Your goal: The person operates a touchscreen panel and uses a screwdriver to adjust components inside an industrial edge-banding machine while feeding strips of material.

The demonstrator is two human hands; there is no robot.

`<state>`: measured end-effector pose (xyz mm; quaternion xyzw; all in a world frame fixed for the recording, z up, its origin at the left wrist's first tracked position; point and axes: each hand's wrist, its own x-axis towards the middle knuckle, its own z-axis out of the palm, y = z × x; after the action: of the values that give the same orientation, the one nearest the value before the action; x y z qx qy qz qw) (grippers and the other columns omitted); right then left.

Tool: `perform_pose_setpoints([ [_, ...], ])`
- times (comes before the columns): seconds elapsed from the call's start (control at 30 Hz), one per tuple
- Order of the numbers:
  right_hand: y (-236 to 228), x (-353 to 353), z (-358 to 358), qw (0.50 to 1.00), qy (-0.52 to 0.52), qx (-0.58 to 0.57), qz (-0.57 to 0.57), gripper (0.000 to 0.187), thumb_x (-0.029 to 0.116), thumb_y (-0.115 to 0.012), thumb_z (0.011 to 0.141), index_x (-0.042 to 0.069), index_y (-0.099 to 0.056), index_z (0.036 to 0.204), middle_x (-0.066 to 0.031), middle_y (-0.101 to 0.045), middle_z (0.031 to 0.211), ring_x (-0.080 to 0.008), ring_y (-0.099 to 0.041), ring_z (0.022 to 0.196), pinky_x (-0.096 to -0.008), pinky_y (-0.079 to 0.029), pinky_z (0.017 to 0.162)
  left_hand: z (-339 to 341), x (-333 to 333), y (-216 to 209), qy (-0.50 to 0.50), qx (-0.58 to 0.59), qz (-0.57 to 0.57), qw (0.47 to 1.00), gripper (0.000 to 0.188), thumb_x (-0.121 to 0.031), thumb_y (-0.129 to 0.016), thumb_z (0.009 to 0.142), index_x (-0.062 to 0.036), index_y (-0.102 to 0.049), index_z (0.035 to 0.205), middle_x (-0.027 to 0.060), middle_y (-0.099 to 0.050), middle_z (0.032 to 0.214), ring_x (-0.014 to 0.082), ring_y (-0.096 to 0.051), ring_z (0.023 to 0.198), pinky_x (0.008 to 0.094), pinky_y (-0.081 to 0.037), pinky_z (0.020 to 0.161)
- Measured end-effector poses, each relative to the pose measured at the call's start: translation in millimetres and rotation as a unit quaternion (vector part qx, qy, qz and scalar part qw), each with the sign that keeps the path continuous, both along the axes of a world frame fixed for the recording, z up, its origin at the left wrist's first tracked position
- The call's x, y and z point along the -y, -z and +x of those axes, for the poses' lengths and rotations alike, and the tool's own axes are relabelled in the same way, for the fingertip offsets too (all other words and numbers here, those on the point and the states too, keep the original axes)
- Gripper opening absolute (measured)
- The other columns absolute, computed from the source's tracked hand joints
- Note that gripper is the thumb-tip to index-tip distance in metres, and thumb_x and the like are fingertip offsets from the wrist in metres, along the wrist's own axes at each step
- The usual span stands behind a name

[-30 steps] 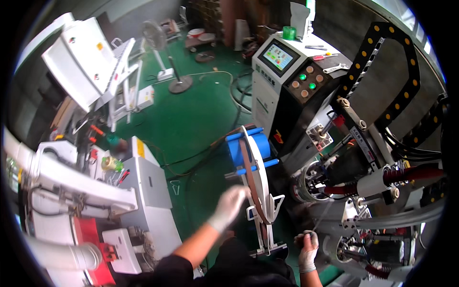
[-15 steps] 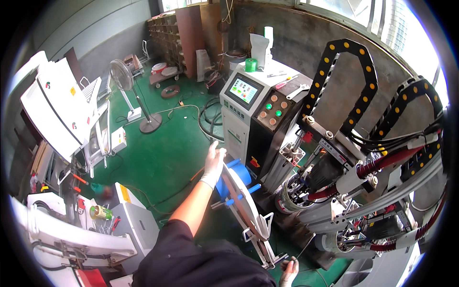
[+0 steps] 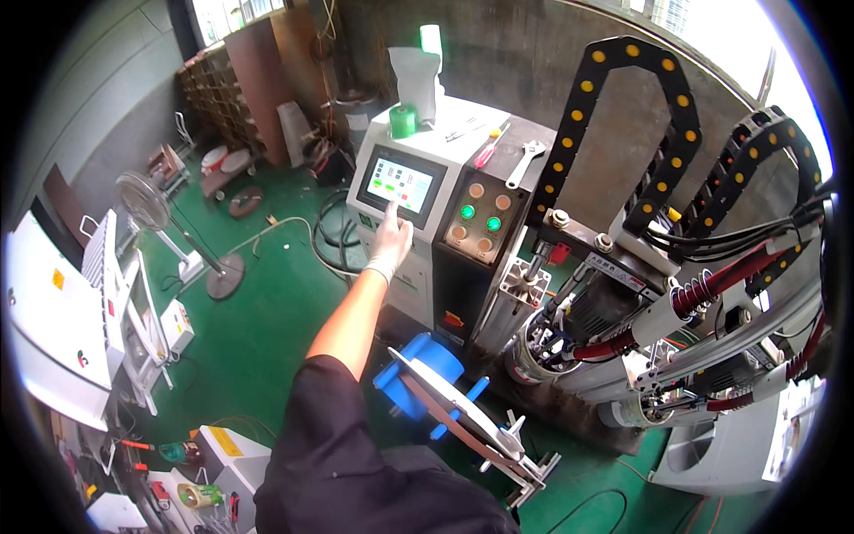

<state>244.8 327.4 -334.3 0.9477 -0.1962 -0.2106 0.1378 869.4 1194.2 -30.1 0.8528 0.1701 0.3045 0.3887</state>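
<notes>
My left hand (image 3: 390,244), in a pale glove, reaches forward with its index finger stretched out and the other fingers curled. It holds nothing. The fingertip is at the lower edge of the lit touch screen (image 3: 399,183) on a white and black control cabinet (image 3: 411,294); whether it presses the glass I cannot tell. Right of the screen is a panel of round push buttons (image 3: 481,220), two of them glowing green. Below my forearm stands a reel holder (image 3: 463,418) with a blue hub (image 3: 427,363). My right hand is out of view.
On the cabinet lie an adjustable wrench (image 3: 526,165), a screwdriver (image 3: 488,151) and a green tape roll (image 3: 403,121). At right stands machinery with black cable chains (image 3: 583,89) and red hoses (image 3: 703,292). A fan (image 3: 142,201) stands on the green floor at left.
My left hand has moved up from beside the reel holder to the touch screen. My right hand, earlier low at the right near a thin rod, has left the view. The view has shifted.
</notes>
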Motion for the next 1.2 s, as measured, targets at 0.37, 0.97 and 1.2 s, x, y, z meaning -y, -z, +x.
perform_pose_setpoints([
  [0.37,-46.3,-178.7,86.9,0.879,0.076,0.286,0.375,0.04,0.03,-0.063,0.105,0.001,-0.063,0.133,-0.0197,-0.07,0.114,-0.0318,-0.064,0.096,-0.0451,-0.054,0.085,-1.3,-3.7,-23.1,0.097,0.042,-0.195,0.975,0.058,-0.014,-0.057,0.097,-0.0019,-0.043,0.152,0.0111,-0.066,0.094,0.0223,-0.066,0.086,0.0362,-0.054,0.086],
  [0.97,-316.8,-271.8,131.9,0.44,0.398,0.563,0.576,0.048,0.039,-0.057,0.11,-0.002,-0.063,0.133,-0.0023,-0.06,0.074,-0.0125,-0.059,0.067,-0.0285,-0.049,0.062,-195.4,409.7,-45.4,0.743,-0.093,-0.023,0.662,0.026,0.004,-0.063,0.087,-0.0017,-0.073,0.111,0.0167,-0.067,0.122,0.0333,-0.063,0.118,0.0418,-0.047,0.107],
  [1.2,-311.8,-250.0,37.6,0.353,0.405,0.64,0.55,0.05,0.04,-0.053,0.112,-0.005,-0.063,0.133,-0.0022,-0.063,0.076,-0.0125,-0.061,0.07,-0.0291,-0.053,0.069,-309.7,553.1,-22.0,0.788,-0.427,-0.159,0.414,0.019,-0.009,-0.06,0.105,0.0005,-0.071,0.117,0.0019,-0.071,0.102,0.0085,-0.064,0.095,0.0257,-0.052,0.087],
])
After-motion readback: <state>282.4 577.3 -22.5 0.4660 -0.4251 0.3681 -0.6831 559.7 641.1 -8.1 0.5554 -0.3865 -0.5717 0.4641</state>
